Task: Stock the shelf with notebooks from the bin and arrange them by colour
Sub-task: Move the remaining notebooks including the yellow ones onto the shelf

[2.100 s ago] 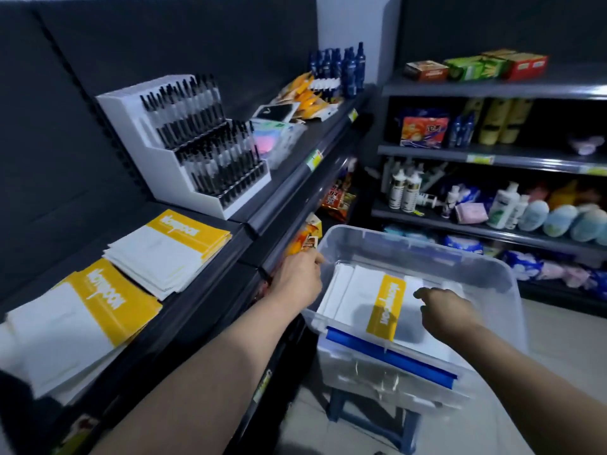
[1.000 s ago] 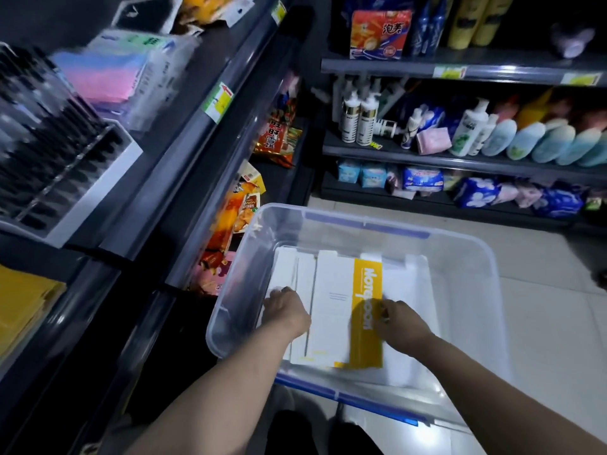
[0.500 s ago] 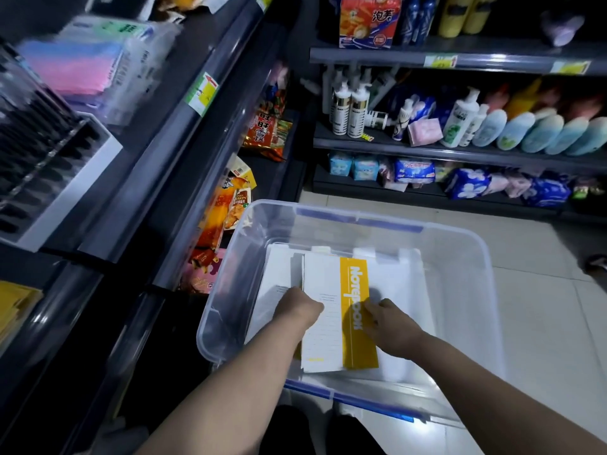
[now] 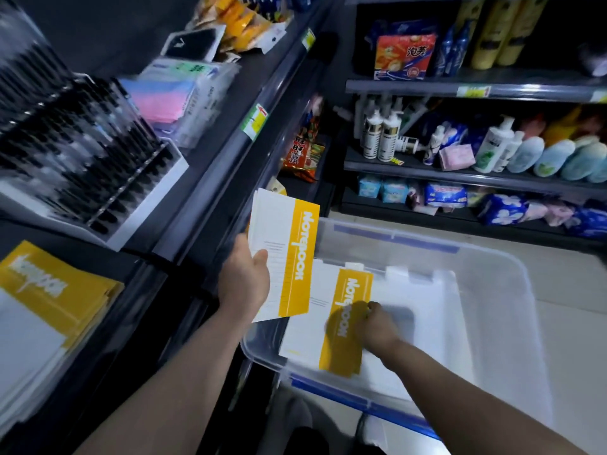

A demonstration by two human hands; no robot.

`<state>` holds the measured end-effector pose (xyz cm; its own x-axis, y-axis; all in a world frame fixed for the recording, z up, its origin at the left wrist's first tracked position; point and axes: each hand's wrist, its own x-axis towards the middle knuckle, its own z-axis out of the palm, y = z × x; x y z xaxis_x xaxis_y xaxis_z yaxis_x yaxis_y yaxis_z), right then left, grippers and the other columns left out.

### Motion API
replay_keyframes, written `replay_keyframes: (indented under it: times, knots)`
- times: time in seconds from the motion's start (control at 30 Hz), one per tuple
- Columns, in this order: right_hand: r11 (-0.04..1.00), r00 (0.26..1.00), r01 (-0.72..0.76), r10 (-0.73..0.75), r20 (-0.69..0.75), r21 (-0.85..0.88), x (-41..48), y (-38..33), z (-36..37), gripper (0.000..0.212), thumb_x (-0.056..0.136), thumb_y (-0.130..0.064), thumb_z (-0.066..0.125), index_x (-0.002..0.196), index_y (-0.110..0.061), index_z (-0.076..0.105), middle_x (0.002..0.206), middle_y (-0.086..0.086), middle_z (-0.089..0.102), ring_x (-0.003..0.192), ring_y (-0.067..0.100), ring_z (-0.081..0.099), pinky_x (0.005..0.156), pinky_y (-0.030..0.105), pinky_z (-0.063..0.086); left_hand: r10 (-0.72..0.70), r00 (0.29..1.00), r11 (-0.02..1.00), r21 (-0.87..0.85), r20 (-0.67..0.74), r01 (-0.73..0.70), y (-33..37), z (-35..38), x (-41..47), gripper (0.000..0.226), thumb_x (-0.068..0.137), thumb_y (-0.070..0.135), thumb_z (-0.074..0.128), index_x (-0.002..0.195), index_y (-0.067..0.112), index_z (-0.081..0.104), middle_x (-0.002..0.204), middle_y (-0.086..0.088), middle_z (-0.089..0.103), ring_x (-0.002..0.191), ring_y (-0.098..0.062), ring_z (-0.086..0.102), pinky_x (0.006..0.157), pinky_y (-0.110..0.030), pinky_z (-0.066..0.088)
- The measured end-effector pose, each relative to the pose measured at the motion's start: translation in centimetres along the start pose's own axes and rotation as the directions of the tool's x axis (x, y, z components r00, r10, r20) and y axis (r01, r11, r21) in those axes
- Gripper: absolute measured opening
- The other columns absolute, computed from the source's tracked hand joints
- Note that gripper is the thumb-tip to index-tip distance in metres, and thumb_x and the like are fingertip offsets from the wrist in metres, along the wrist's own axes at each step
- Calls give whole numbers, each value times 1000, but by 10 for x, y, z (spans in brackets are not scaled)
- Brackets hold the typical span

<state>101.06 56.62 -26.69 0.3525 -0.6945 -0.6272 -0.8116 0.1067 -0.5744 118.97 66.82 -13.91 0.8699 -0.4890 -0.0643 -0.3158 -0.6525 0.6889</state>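
My left hand (image 4: pixel 244 280) grips a white notebook with a yellow band (image 4: pixel 285 254), held up above the left rim of the clear plastic bin (image 4: pixel 492 257). My right hand (image 4: pixel 377 326) is down inside the bin, fingers pinching the edge of another yellow-band notebook (image 4: pixel 331 323) that lies on top of a white stack (image 4: pixel 423 310). A pile of yellow-band notebooks (image 4: pixel 49 310) lies on the dark shelf (image 4: pixel 138 290) at the lower left.
A white pen display rack (image 4: pixel 82 159) stands on the shelf behind the pile, with pastel packets (image 4: pixel 170 96) beyond it. Snack bags sit on lower shelves. Bottles and packs (image 4: pixel 492 149) fill the shelving across the aisle. Tiled floor (image 4: pixel 565 290) lies to the right of the bin.
My left hand has lifted one yellow-band notebook out of the bin and moved it up and left. My right hand stays in the bin on the notebook beneath. The view swung left toward the shelf.
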Motion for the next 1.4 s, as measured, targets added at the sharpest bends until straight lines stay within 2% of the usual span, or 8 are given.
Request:
replay_keyframes:
  times: [0.23, 0.37, 0.5, 0.6, 0.8, 1.0, 1.17, 1.4]
  knots:
    - [949, 954, -271, 287, -87, 162, 70, 29, 45, 65, 54, -47, 60, 106, -9, 64, 108, 18, 66, 96, 34, 65, 84, 46, 56, -53, 998, 998, -33, 20, 54, -20, -12, 13, 9, 97, 13, 50, 103, 7, 50, 112, -12, 66, 100, -34, 61, 80, -42, 50]
    - [953, 942, -285, 298, -153, 105, 37, -13, 38, 52, 73, -37, 61, 117, -11, 54, 124, 19, 54, 113, 38, 55, 98, 45, 47, -67, 997, 997, -44, 36, 69, -20, -11, 23, 10, 96, 15, 51, 102, 8, 50, 111, -12, 67, 100, -34, 61, 84, -45, 51]
    - [955, 953, -210, 248, -176, 211, 8, -36, 36, 29, 84, -10, 49, 111, -2, 42, 106, 12, 53, 100, 37, 57, 77, 41, 50, -56, 996, 997, -40, 72, 59, -15, -8, 31, 11, 96, 18, 50, 103, 9, 49, 109, -11, 67, 97, -34, 62, 82, -46, 52]
    - [963, 959, -182, 218, -181, 196, -7, -37, 26, 22, 89, -7, 45, 108, -7, 34, 101, 14, 51, 93, 35, 54, 78, 41, 48, -22, 995, 998, -48, 101, 27, -8, -5, 35, 14, 96, 18, 50, 108, 9, 50, 112, -11, 66, 99, -34, 61, 84, -46, 52]
    - [912, 967, -161, 222, -124, 377, -9, -25, 3, 43, 90, -12, 47, 131, -10, 36, 113, 15, 58, 96, 32, 59, 79, 38, 50, 37, 996, 994, -107, 86, -28, 8, -6, 33, 33, 96, 14, 51, 128, 9, 48, 118, -9, 65, 103, -32, 61, 88, -45, 51]
    - [974, 998, 22, -7, -67, 226, -17, -27, -1, 10, 96, -19, 45, 105, -14, 45, 108, 17, 62, 92, 34, 63, 81, 49, 56, -28, 999, 990, -139, 24, 31, 21, -10, 14, 11, 97, 17, 48, 106, 12, 51, 113, -8, 66, 99, -32, 61, 86, -45, 52]
    - [899, 891, 391, -423, -164, -198, -54, -17, -74, 46, 93, -10, 43, 137, -20, 32, 120, 16, 60, 103, 40, 58, 80, 38, 42, -123, 987, 984, -142, -103, 108, 31, -22, -22, 14, 98, 17, 47, 109, 8, 50, 113, -9, 63, 95, -28, 59, 82, -40, 50]
    - [862, 842, 507, -489, -229, 25, -63, -24, -146, 61, 90, -2, 42, 143, -28, 27, 111, 13, 63, 100, 39, 59, 85, 44, 45, -209, 926, 943, -315, -316, 106, 40, -51, -79, 31, 95, 9, 53, 126, 12, 50, 114, -6, 61, 95, -22, 54, 81, -33, 43]
